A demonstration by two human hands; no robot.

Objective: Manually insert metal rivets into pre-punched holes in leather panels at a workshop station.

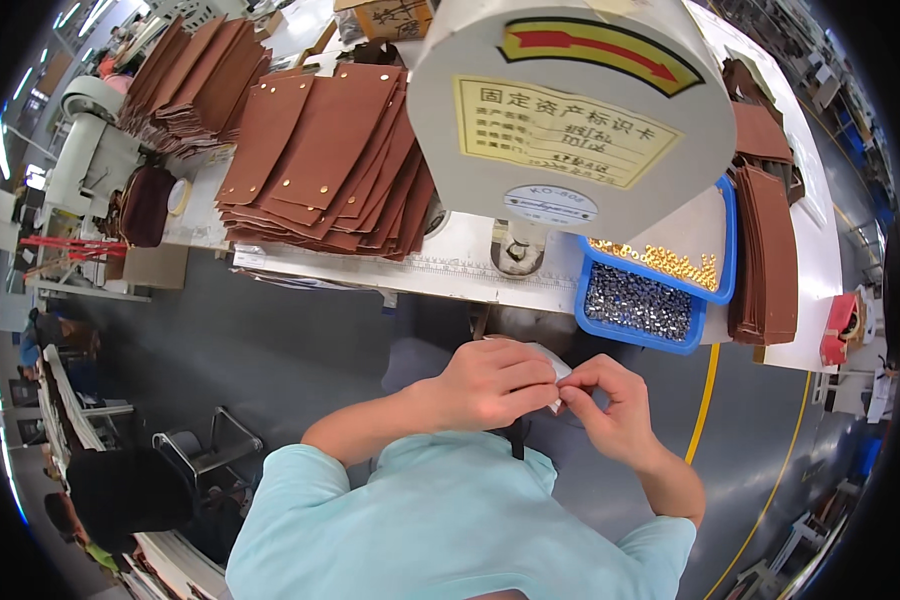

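Observation:
In front of my body, off the table's near edge, my two hands meet at a small white piece that looks like paper or tape (554, 362). My left hand (498, 384) is closed on it from the left, the fingers curled over part of it. From the right, my right hand (611, 398) pinches its edge between thumb and forefinger. The fingers hide much of the piece, so its exact kind is unclear. Just beyond my hands stands a pale grey pressing machine (570, 130) with an arrow label. Its lower working part (518, 247) shows at the table edge.
Brown leather-like panels with gold snaps (320, 150) are stacked left of the machine, with more panels (195, 85) behind. Two blue trays (638, 336) at right hold gold and dark metallic fasteners. Another brown stack (765, 255) stands beside them. A chair (210, 445) is at lower left.

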